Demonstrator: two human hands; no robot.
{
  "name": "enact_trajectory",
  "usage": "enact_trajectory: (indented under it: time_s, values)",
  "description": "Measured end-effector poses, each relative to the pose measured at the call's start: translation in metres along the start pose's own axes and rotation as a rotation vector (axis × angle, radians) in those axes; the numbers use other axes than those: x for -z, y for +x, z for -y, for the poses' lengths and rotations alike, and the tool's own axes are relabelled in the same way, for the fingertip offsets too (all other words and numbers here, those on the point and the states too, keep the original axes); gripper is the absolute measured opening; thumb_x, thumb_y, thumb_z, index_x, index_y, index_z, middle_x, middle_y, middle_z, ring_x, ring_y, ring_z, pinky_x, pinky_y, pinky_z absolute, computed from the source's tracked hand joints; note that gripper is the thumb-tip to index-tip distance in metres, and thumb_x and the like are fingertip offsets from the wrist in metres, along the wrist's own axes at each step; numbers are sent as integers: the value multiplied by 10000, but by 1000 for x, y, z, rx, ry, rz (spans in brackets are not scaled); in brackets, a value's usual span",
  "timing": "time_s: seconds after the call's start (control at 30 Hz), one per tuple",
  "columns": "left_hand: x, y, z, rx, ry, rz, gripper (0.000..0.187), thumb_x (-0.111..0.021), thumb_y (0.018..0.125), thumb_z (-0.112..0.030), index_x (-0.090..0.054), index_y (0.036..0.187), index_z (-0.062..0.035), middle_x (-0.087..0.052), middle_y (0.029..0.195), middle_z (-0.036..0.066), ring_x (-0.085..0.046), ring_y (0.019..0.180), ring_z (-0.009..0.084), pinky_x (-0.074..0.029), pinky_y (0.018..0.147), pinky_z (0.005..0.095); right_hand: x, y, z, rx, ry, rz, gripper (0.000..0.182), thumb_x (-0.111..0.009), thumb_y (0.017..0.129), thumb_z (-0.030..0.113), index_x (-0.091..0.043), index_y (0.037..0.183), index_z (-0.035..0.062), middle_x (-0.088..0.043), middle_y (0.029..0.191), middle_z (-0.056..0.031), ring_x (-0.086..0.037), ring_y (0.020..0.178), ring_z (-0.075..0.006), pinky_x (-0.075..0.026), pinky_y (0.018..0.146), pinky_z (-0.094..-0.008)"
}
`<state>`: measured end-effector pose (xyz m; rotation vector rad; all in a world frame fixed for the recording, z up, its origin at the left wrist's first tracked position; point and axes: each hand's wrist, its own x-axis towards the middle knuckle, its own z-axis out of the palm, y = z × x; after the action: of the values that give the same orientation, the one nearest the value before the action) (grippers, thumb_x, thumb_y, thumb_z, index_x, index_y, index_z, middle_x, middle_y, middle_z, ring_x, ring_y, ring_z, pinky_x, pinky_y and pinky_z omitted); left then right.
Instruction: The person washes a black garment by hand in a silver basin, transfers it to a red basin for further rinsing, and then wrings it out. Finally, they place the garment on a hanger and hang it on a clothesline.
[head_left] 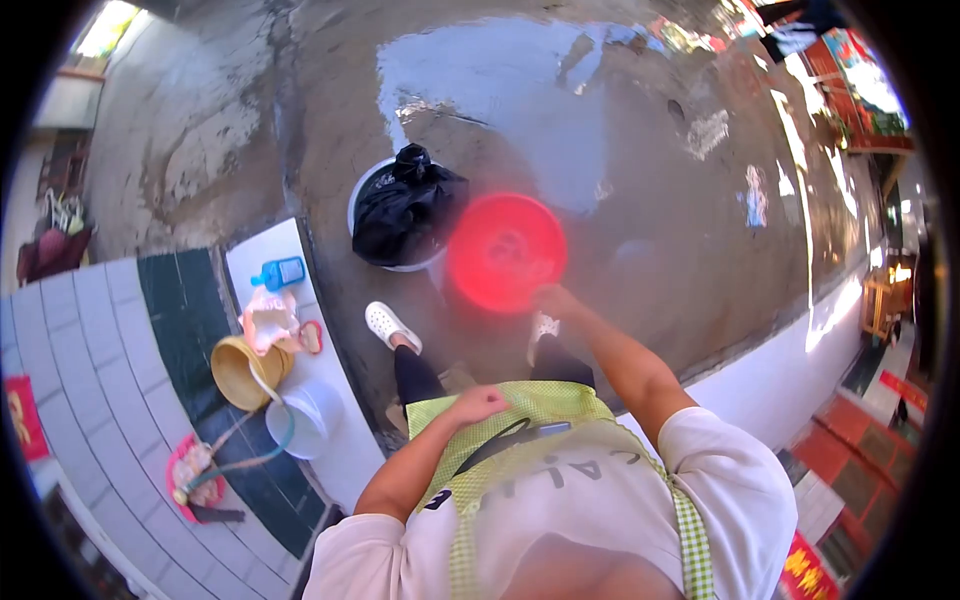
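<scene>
My right hand [549,299] is closed on the near rim of a red plastic basin [475,268]. The basin is slightly blurred, and a paler patch shows at its middle. Held in front of the green checked apron [590,398], my left hand [481,403] has its fingers curled in; what they hold, if anything, is hidden. Left of the basin, a black plastic bag [405,215] fills a round pale tub [356,203], its top bunched up.
Wet concrete [660,230] surrounds my white shoes [388,325]. On the ledge to the left are a blue bottle [279,273], a torn pinkish bag [268,320], a yellowish bucket [233,372] and a white bucket [305,418]. A pink item with a hose [195,478] lies on the tiles.
</scene>
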<state>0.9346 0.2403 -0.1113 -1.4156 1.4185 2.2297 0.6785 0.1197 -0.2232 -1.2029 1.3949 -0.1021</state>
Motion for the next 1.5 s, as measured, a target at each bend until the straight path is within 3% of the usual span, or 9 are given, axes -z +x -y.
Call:
enact_trajectory:
  time_s: [0.13,0.47,0.63,0.83,0.93,1.13,1.3,1.4,1.5]
  values:
    - [66,-83,45,235,882,-244,326,-600,694,-278,-609,913,-37,-609,855,165,-578,824,340,-470,762,390,-51,3,21,8,-69,-99,248,-559,752,175,-607,973,74,-618,909,-104,-588,844,-211,-469,742,-324]
    - [104,-157,152,62,294,787,287,-595,722,-252,-623,897,-27,-647,801,104,-593,764,142,-450,674,325,-170,55,122,-104,32,-46,482,-574,715,245,-480,1164,97,-568,1053,-165,-516,1028,-300,-392,894,-371]
    - [222,-57,113,110,451,68,192,-581,776,-213,-625,873,-54,-629,714,81,-607,670,146,-475,616,279,-151,195,80,56,0,-585,821,-664,662,318,-215,1337,188,-180,1322,-290,-207,1214,-452,-257,986,-461]
    - [276,85,119,-234,660,26,279,-587,771,-199,-563,983,-20,-611,841,148,-602,765,256,-467,681,318,-122,318,61,153,-124,-812,934,-693,612,461,-187,1351,196,-99,1370,-259,-156,1247,-422,-236,989,-479]
    - [306,138,123,-333,792,-204,279,-585,761,-166,-559,999,-24,-597,900,153,-590,818,266,-465,710,318,-116,325,84,-6,-31,-605,1004,-676,592,495,-117,1370,196,-336,1299,-222,-340,1192,-362,-306,951,-468]
    - [370,199,133,-758,851,-820,499,-649,702,-184,-480,1160,-82,-500,1121,159,-482,1046,310,-401,859,369,-179,332,84,235,-347,-301,337,-563,674,277,-637,921,60,-594,1000,-176,-559,963,-305,-430,816,-424]
    - [350,189,159,-316,1107,-798,1000,-777,505,-384,-217,1333,-357,-105,1416,106,-167,1235,461,-254,931,601,-194,281,80,473,-632,-24,334,-617,618,367,-664,890,178,-630,861,-112,-571,881,-279,-413,814,-421]
    - [352,207,141,4,1133,-608,1030,-771,516,-401,-151,1338,-401,27,1441,78,-20,1279,454,-197,931,650,-182,300,58,554,-384,-649,689,-704,539,478,-509,1157,245,-358,1291,-171,-310,1186,-372,-324,907,-507]
    - [351,241,167,109,1130,-472,1066,-756,525,-416,-89,1355,-378,31,1441,96,13,1283,449,-174,929,662,-170,322,44,322,-529,-448,994,-710,516,560,-197,1338,338,-60,1414,-171,-44,1274,-449,-225,921,-630]
